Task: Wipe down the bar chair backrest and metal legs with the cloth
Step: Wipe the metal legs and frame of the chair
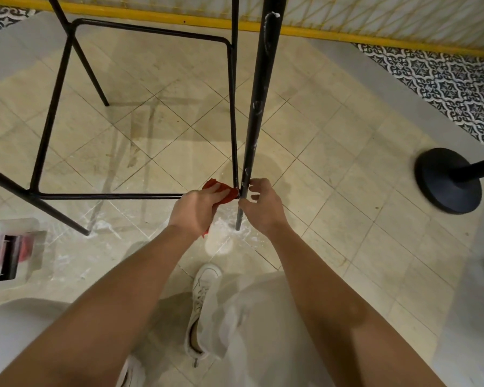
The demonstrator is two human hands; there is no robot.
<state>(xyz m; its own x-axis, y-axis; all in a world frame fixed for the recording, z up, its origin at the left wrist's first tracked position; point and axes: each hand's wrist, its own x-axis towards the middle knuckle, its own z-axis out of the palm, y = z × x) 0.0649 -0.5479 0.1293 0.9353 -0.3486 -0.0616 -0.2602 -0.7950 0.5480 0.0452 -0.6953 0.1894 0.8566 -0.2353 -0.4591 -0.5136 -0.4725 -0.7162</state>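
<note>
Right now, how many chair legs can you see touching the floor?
3. The back leg stands at the upper left, the front left leg at the lower left, and the thick leg is gripped by the right hand. A fourth may be hidden.

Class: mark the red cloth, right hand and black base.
red cloth (230, 198): head view, exposed fold.
right hand (263, 210): head view, its back.
black base (436, 191): head view, top surface.

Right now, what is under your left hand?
A red cloth, held against the corner where the footrest bar meets the chair leg. The cloth and left hand cover the joint itself, so its state cannot be seen.
</note>
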